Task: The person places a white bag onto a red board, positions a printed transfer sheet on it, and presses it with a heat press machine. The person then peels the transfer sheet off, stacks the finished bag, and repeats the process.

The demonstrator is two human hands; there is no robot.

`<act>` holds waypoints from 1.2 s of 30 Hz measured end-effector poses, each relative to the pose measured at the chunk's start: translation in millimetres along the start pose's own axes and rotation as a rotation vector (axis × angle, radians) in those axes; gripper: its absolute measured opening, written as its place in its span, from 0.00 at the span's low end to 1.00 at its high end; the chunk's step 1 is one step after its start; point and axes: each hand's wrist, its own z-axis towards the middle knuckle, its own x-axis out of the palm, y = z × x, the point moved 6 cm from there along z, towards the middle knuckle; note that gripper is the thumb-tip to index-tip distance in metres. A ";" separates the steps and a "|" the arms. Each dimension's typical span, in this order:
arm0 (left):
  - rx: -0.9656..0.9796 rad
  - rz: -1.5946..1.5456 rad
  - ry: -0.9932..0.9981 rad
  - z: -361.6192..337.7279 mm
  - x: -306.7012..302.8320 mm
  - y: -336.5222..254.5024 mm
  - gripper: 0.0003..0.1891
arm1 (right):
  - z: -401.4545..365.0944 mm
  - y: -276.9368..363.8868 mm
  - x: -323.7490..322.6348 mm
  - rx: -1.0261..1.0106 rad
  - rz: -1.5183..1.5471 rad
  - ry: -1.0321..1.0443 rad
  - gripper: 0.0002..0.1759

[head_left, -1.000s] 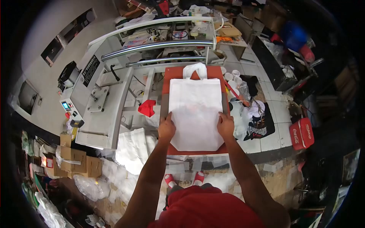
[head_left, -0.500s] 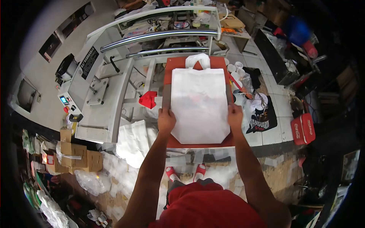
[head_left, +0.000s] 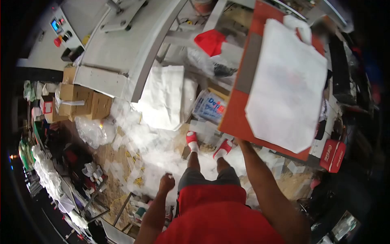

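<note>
Left hand hangs empty, loosely curled closed; right hand, grip unseen, hides under the red pad bearing a white bag.

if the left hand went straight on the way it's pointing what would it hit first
Most likely the white scraps lying just ahead of the left hand; the stack of white bags lies beyond them. Depth is hard to judge in this view, so this is a guess.
</note>
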 end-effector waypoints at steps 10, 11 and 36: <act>-0.332 0.062 0.255 -65.4 20.0 131.8 0.16 | 132.1 117.0 72.5 0.101 -0.024 0.212 0.42; -0.334 0.061 0.258 -57.2 17.6 128.6 0.16 | 132.9 113.1 79.2 0.133 -0.046 0.167 0.45; 1.038 0.498 0.705 -85.3 -100.5 -431.4 0.12 | -113.7 136.6 -261.9 0.136 0.780 0.480 0.50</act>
